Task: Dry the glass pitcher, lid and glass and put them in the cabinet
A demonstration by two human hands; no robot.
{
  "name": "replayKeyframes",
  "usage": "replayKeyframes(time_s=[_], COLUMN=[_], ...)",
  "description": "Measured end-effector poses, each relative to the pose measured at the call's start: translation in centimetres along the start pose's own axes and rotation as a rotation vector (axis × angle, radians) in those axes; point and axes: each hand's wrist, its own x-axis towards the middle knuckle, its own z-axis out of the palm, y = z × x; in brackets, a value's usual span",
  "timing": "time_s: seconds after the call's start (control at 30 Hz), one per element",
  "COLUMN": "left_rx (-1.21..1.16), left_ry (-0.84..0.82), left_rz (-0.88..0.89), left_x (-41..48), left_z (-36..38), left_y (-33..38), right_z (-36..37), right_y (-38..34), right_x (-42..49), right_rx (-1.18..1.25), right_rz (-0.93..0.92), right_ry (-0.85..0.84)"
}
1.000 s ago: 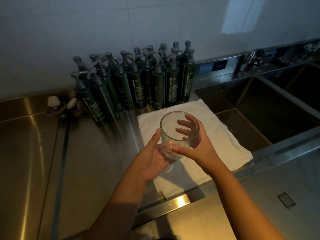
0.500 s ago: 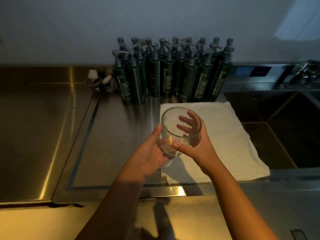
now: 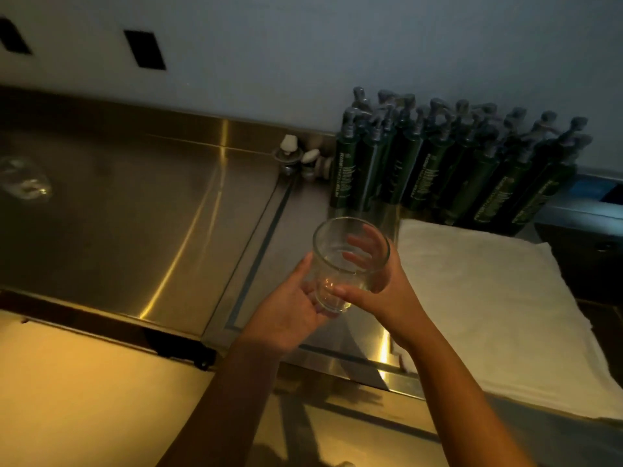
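Note:
A clear drinking glass is held above the steel counter, its mouth tilted up toward the wall. My right hand grips its side, fingers wrapped round the far wall and thumb on the near side. My left hand cups the base from below, thumb up along the left wall. A white towel lies spread flat on the counter just right of the glass. A blurred clear glass object sits at the far left on the counter; I cannot tell what it is.
Several dark green pump bottles stand packed against the wall behind the towel. Two small white-topped stoppers sit left of them. The steel counter stretches left. A sink edge shows at the far right.
The view has swung left, and the sink has slid almost out of sight. Both hands keep the same hold on the glass, which has moved left off the towel.

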Motion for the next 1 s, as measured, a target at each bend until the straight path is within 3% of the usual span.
replayKeyframes(time_s=[0.27,0.47,0.67,1.0], left_rx=[-0.076,-0.219,-0.372,-0.587], left_ry=[0.105,0.19,0.326,0.533], left_rz=[0.122,0.249,0.447,0.616], left_x=[-8.9,-17.1,-24.9,-33.2], left_z=[-10.6,-19.9,-26.9,-34.9], left_y=[6.2,10.0,11.7,12.7], right_z=[14.8,27.1,38.6,53.1], right_y=[-2.6,-4.8,-6.0,-6.0], right_x=[1.5,2.5,2.0,2.3], right_rx=[0.062,0.063,0.085,0.091], right_rz=[-0.01,-0.051,-0.1,-0.086], right_ry=[-0.196,-0.434,-0.681,-1.042])
